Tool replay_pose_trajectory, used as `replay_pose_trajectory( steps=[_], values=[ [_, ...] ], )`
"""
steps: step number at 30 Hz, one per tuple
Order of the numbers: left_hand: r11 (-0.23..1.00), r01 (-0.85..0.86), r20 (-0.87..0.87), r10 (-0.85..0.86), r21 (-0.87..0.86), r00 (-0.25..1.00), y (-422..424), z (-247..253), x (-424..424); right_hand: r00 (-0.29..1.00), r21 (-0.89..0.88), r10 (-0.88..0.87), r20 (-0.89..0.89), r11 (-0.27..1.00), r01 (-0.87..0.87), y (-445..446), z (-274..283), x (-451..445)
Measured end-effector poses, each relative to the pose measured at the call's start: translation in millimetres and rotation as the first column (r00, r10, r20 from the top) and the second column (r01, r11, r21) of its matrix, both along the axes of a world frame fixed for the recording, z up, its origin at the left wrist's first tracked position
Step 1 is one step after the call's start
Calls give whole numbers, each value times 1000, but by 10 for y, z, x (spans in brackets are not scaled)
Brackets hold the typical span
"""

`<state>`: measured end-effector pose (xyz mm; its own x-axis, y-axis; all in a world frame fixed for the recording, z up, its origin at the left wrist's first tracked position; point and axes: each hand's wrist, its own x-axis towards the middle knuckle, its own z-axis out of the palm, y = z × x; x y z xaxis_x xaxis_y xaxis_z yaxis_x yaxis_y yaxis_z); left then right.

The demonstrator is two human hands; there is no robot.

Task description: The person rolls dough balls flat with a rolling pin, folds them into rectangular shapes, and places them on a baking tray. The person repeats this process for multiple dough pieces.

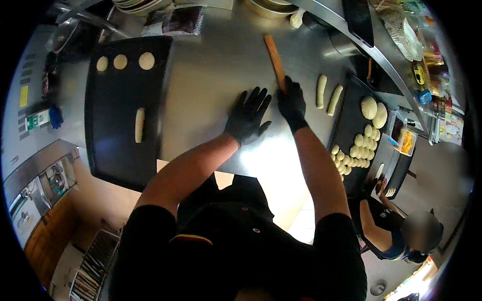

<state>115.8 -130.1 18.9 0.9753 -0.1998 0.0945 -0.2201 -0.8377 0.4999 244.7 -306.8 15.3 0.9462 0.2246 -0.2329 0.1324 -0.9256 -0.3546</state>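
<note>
My left hand [246, 116], in a black glove, is palm down with fingers spread at the steel worktable [196, 94]; whether it presses on the steel I cannot tell. It holds nothing. My right hand [293, 103], gloved alike, grips the near end of a wooden rolling pin [275, 60] that points away from me. Right of that hand lie two dough rolls [321, 91] on the steel. On the black tray [116, 98] at left are three flat dough rounds [120, 61] in a row and one dough roll [139, 125].
A second black tray [350, 124] at right carries several small dough balls [361, 146] and two larger dough pieces [369, 108]. Beyond it a co-worker [380, 225] handles dough. Metal bowls [271, 9] and a plastic-wrapped package [182, 20] stand at the back, under a steel shelf edge [365, 41].
</note>
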Motion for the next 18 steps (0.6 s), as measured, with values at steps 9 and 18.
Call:
replay_pose_trajectory(
  steps=[9, 18],
  values=[
    [978, 11, -157, 23, 210, 987, -185, -56, 331, 976, 161, -103, 193, 984, 72, -928, -152, -1443],
    [993, 117, 44, -117, -1, 992, 749, 420, 201, 965, 309, 167, 203, 924, -225, -528, 575, -1117]
  ],
)
